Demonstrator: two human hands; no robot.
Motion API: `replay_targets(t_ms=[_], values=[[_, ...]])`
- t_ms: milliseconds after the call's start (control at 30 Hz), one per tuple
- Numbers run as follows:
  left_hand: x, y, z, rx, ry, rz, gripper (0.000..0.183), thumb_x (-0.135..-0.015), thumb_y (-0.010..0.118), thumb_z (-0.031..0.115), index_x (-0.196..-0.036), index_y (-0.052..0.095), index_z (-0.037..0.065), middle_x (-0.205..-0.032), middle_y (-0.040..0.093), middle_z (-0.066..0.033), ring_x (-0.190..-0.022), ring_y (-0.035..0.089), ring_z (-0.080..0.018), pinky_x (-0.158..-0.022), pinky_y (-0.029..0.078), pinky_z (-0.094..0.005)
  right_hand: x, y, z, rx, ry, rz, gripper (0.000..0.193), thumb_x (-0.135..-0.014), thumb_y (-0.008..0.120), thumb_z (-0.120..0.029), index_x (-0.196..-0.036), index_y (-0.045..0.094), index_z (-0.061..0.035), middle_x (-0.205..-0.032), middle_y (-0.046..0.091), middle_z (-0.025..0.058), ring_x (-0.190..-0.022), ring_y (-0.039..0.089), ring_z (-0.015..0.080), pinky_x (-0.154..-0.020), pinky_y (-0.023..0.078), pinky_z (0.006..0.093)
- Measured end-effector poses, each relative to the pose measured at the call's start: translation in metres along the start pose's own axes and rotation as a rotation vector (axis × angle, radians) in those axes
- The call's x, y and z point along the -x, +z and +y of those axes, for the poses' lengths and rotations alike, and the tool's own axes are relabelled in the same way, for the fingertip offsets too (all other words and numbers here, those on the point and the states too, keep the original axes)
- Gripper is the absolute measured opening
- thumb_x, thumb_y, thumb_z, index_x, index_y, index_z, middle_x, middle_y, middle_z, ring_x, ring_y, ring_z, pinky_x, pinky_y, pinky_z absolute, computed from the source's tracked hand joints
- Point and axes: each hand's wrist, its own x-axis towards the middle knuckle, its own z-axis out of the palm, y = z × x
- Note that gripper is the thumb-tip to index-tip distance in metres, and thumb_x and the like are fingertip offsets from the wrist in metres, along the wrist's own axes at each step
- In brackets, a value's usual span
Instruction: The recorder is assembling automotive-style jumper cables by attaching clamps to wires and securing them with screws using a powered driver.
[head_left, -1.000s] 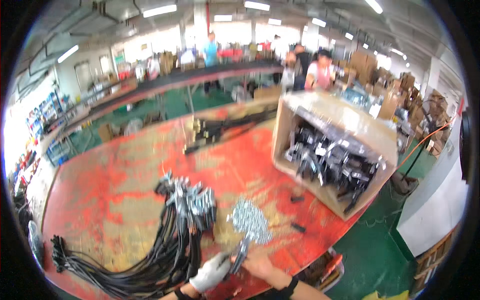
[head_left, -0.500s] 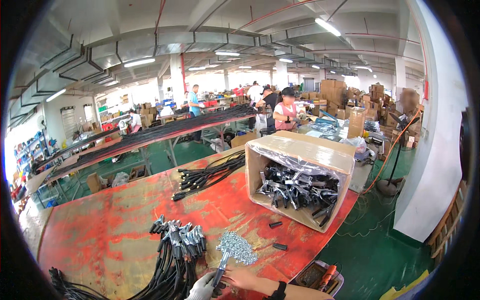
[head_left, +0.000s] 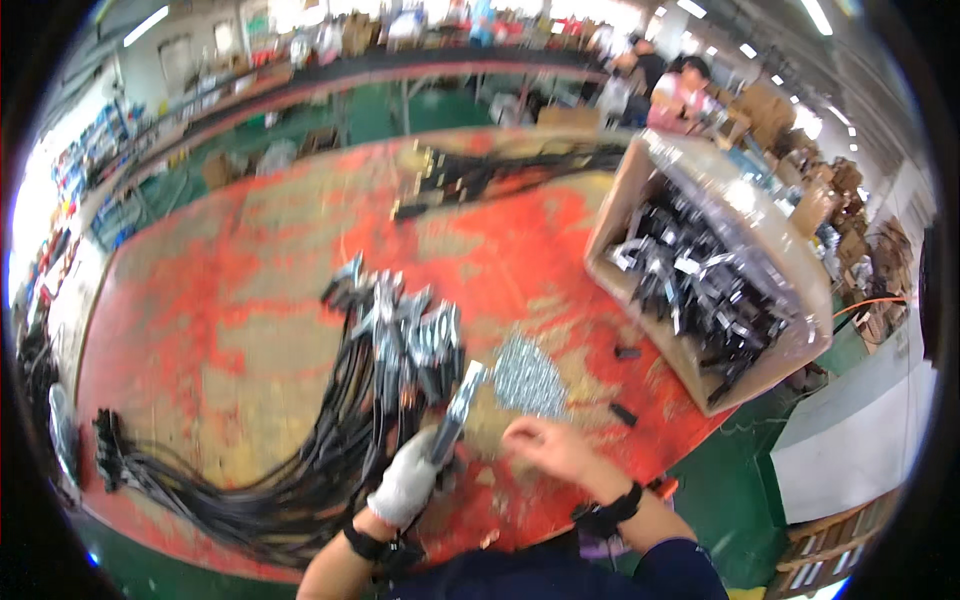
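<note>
My left hand (head_left: 408,486), in a white glove, is closed round the black handle of a silver metal clamp (head_left: 461,408) that points up and away. My bare right hand (head_left: 550,449) hovers apart from it, fingers loosely parted and somewhat blurred, with nothing visible in them. Just beyond the right hand lies a pile of small silvery metal pieces (head_left: 528,378), too small to name. Left of the held clamp, a bundle of black cables (head_left: 300,497) ends in a heap of similar silver clamps (head_left: 408,325) with black sleeves.
A cardboard box (head_left: 612,215) on its side at the right holds many black-and-silver clamps (head_left: 690,265). Two black sleeves (head_left: 623,414) lie before it. More black cables (head_left: 500,168) lie across the far side of the worn red table (head_left: 230,270). A person in pink (head_left: 680,104) works beyond.
My view has tilted down toward the table. My right hand has come away from the clamp and moved to the right; the left still holds the clamp.
</note>
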Motion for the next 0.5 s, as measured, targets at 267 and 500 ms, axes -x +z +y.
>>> replay_targets(t_ms=[267, 500], values=[[0.003, 0.001, 0.000, 0.092, -0.115, -0.017, 0.026, -0.094, 0.057, 0.024, -0.112, 0.050, 0.006, -0.080, 0.064, -0.0042, -0.055, 0.053, -0.0082, -0.045, 0.039, -0.0204, 0.023, 0.004, 0.072, 0.373, -0.028, 0.258, 0.012, -0.085, 0.067, -0.020, -0.093, 0.068, -0.0108, -0.087, 0.065, 0.0071, -0.081, 0.064, 0.0272, -0.070, 0.050, 0.0355], [0.006, 0.018, -0.004, 0.006, -0.103, -0.026, 0.032, -0.097, 0.051, 0.021, -0.124, 0.050, 0.004, -0.081, 0.064, -0.0027, -0.056, 0.056, -0.0064, -0.047, 0.042, -0.0192, 0.027, 0.024, 0.085, 0.443, -0.064, 0.298, 0.009, -0.079, 0.072, -0.018, -0.085, 0.069, -0.0123, -0.082, 0.058, 0.0052, -0.082, 0.058, 0.0254, -0.069, 0.047, 0.0365]])
